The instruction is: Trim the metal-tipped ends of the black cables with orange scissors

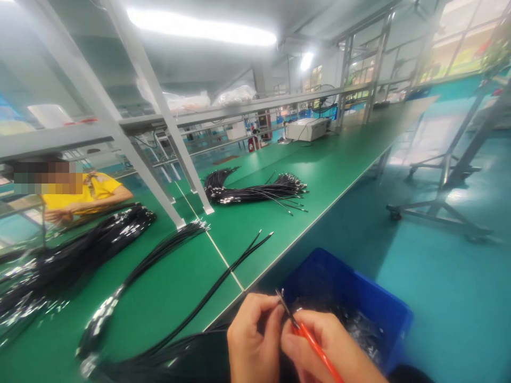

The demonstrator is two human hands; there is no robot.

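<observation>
From the head view, the bench work looks under way: the person's right hand [319, 340] is wrapped around a slim orange-handled hand tool [317, 348], its metal tip up against the left hand [253, 335], whose thumb and finger are pinched together (whatever sits between them is too small for me to make out from here). The black cables all this seems to concern lie mostly on the green bench [351, 154]. A couple of loose cables [239, 261] run across the seam, ends pointing away from the person, and a curved bundle [149, 260] with pale tips lies just to their left. Beyond the seam rests a gathered cable bundle [255, 195], and further left a big heap of cables [83, 239] sprawls, a co-worker in yellow [96, 191] sitting behind it, hands near its far end. Which of these piles is finished I can't say; none is marked out as done. The blue bin [323, 271] below the bench edge holds shiny little bits, which suggests to me a fair number of pieces already handled. Judging by the amount of cable lying about, I'd call it mid-run, with plenty probably left.
</observation>
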